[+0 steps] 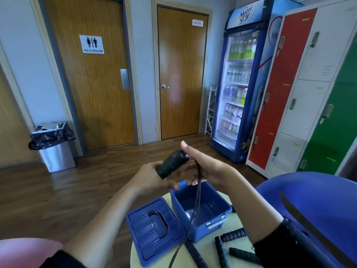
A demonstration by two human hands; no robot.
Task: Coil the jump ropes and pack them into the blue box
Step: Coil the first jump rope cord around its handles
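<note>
Small round cream table (pixel 135 256) is carrying an open blue box (pixel 201 231), its lid (pixel 154 231) is lying flat just left of it, and black rope handles (pixel 232 235) are lying scattered nearby.

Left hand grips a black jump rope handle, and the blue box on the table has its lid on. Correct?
Not quite. The head view shows the blue box open, its lid lying on the table beside it. The left hand does grip the black handle.
</note>
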